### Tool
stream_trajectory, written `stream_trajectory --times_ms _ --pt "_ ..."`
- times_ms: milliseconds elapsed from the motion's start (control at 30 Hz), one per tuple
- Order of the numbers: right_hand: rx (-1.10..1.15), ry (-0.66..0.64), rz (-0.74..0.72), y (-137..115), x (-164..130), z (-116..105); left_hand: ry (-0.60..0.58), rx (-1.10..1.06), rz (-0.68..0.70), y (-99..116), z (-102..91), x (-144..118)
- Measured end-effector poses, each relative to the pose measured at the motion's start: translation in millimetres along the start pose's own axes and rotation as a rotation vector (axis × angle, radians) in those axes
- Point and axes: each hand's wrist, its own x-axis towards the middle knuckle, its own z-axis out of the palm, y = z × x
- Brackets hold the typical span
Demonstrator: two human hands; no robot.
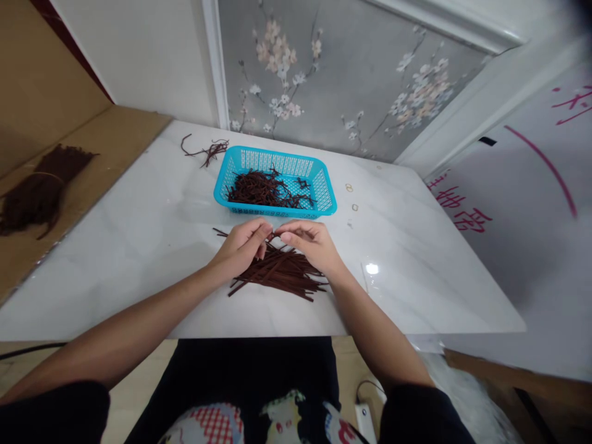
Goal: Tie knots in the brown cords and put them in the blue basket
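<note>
Just in front of the basket, my left hand [245, 245] pinches a thin dark brown strip [276, 234] between thumb and fingers. My right hand [312, 243] grips the same strip from the other side, its thumb and forefinger pressed together; the strip bends in the small gap between the two hands. Beneath both hands lies a loose pile of straight brown strips [282, 277] on the table. Behind them stands a blue plastic basket [324, 185], with many short, curled or knotted brown pieces [261, 188] inside. My fingers hide part of the held strip.
A few curled brown strips [215, 150] lie left of the basket on the white marbled table [139, 246]. Further left, a banded brown bundle [44, 188] rests on cardboard [115, 135]. Small rubber bands [348, 187] lie to the right. A flowered panel [333, 74] rises behind.
</note>
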Motion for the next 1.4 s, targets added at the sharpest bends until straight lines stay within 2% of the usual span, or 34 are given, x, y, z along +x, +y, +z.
stream_trajectory --times_ms 100,333,600,967,1400 --pt "-0.022 -0.021 -0.037 1.3 -0.6 0.1 0.005 0.024 -0.001 0.6 0.6 -0.4" --pt "-0.168 0.034 -0.044 1.7 -0.3 2.0 0.009 0.093 0.026 0.6 2.3 -1.4" --pt "-0.176 0.069 -0.05 2.0 1.3 3.0 0.012 0.069 0.008 3.0 3.0 -2.8" --pt "-0.061 0.132 0.008 5.8 2.7 -0.3 0.004 0.093 0.028 -1.4 2.3 -2.2" --pt "-0.189 0.057 -0.046 0.3 1.7 0.2 -0.008 0.081 0.014 -1.3 2.8 -1.9"
